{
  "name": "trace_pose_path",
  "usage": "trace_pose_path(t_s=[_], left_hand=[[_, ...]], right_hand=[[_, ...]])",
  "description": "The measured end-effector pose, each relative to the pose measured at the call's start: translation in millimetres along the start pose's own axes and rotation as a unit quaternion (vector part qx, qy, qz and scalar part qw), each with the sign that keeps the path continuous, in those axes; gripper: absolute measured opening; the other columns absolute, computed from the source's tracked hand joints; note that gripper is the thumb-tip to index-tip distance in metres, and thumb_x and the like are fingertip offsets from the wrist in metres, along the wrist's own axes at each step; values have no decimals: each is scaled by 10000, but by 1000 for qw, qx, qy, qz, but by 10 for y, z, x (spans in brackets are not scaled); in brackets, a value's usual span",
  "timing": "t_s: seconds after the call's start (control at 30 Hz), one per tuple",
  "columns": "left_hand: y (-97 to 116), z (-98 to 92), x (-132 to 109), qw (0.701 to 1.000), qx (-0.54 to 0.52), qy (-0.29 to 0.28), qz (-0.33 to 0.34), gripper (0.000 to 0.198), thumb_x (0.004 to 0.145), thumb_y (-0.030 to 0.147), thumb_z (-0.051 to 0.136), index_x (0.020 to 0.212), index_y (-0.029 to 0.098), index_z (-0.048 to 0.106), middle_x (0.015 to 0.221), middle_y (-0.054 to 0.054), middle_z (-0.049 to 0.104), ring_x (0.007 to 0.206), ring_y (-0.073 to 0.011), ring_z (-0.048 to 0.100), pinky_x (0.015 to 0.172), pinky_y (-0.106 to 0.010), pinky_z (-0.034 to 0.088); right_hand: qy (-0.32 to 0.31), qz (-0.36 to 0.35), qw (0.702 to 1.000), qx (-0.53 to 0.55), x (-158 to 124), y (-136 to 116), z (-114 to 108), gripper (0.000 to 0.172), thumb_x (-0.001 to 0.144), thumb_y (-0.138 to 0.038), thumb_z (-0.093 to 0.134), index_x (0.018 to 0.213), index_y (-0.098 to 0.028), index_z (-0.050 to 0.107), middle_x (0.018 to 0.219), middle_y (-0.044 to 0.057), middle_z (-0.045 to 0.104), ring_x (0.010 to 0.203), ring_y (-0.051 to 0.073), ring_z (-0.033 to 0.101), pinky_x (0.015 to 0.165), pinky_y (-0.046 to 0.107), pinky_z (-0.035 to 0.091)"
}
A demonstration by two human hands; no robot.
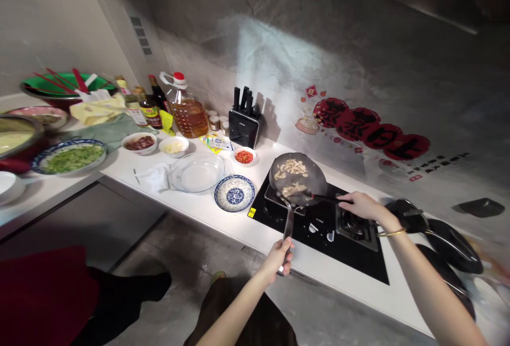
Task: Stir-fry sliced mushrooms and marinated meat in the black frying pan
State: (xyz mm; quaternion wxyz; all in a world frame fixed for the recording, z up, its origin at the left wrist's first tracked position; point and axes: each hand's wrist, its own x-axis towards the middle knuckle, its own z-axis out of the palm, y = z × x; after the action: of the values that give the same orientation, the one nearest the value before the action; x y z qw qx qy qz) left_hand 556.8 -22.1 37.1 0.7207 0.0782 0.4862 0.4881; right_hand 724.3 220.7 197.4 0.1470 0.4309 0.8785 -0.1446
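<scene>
My left hand [280,257] is wrapped round the metal handle of a dark frying pan [316,176], which stands over the left burner of a black gas hob [297,241]. Pale sliced pieces, perhaps mushrooms [292,167], lie in the pan in two clumps. From the right, my right hand [360,205] grips the black handle of a spatula [329,199]. Its working end is down among the nearer clump, so the blade is hard to make out. A gold bangle [392,233] circles my right wrist.
Left of the hob are a blue-patterned plate [234,193], a glass dish [197,172], a bowl of chopped red chili [244,157] and a knife block [244,129]. An oil jug [190,115] stands behind. Black pan lids [454,245] lie right. A person in red [43,298] is at lower left.
</scene>
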Motion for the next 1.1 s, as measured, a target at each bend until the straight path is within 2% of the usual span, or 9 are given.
trace_pose_path(t_s=[0.13, 0.27, 0.4, 0.57, 0.67, 0.77, 0.93, 1.03, 1.1], left_hand=[[4, 3, -2, 1000, 9, 6, -5, 561, 672, 719, 546, 855, 197, 451, 536, 96, 429, 296, -39, 336, 335, -194, 218], [2, 7, -1, 1000, 15, 14, -5, 564, 674, 723, 539, 860, 198, 451, 529, 96, 424, 296, -38, 326, 334, -193, 212], [5, 11, -4, 1000, 12, 7, -7, 566, 669, 722, 543, 861, 198, 452, 530, 95, 426, 299, -37, 325, 332, -192, 216], [24, 12, -15, 1000, 4, 5, -8, 539, 683, 701, 551, 851, 199, 450, 524, 96, 417, 309, -41, 324, 322, -196, 225], [33, 8, -22, 1000, 0, -1, -12, 520, 700, 688, 547, 853, 201, 447, 530, 94, 415, 314, -41, 327, 325, -194, 224], [29, 2, -23, 1000, 0, -2, -16, 501, 718, 673, 541, 863, 203, 447, 537, 95, 411, 315, -38, 326, 334, -193, 232], [19, 0, -17, 1000, 8, 6, -20, 526, 700, 691, 541, 863, 200, 449, 540, 94, 421, 308, -41, 324, 330, -200, 226], [25, 4, -20, 1000, 15, 11, -20, 547, 685, 706, 543, 866, 199, 451, 537, 95, 422, 307, -43, 324, 329, -202, 227], [30, 6, -20, 1000, 18, 12, -17, 545, 687, 705, 542, 864, 197, 452, 535, 96, 417, 308, -42, 326, 330, -202, 232]], right_hand=[[106, 26, 990, -90, 376, -448, 298, 401, 899, -376, 428, 1256, -270, 577, 1053, 71, 700, 953, 230, 654, 820, 304, 486], [132, 84, 983, -99, 711, -592, 427, 409, 921, -361, 393, 1288, -260, 543, 1035, 104, 698, 932, 225, 660, 807, 309, 486], [92, 97, 991, -25, 632, -262, 324, 391, 902, -338, 417, 1207, -200, 618, 1114, 101, 674, 1016, 231, 634, 859, 299, 468], [29, 42, 998, 27, 7, 347, -104, 365, 851, -363, 474, 1088, -196, 696, 1070, 46, 697, 979, 228, 648, 857, 276, 469], [-10, 63, 998, 6, -241, 475, -171, 353, 811, -381, 530, 1083, -234, 699, 1013, 35, 715, 937, 240, 662, 827, 298, 484], [6, 81, 997, -12, -156, 359, 64, 361, 821, -363, 523, 1125, -243, 676, 1061, 46, 699, 979, 255, 650, 852, 325, 481], [108, 124, 985, 57, 459, -100, 563, 429, 901, -360, 412, 1237, -167, 595, 1198, 89, 630, 1106, 231, 592, 936, 294, 441], [113, 101, 983, 100, 701, -348, 642, 433, 906, -353, 410, 1258, -160, 574, 1209, 79, 625, 1128, 208, 577, 930, 257, 437], [100, 65, 989, 83, 698, -432, 602, 414, 890, -356, 445, 1249, -204, 586, 1182, 62, 643, 1089, 220, 603, 903, 274, 455]])
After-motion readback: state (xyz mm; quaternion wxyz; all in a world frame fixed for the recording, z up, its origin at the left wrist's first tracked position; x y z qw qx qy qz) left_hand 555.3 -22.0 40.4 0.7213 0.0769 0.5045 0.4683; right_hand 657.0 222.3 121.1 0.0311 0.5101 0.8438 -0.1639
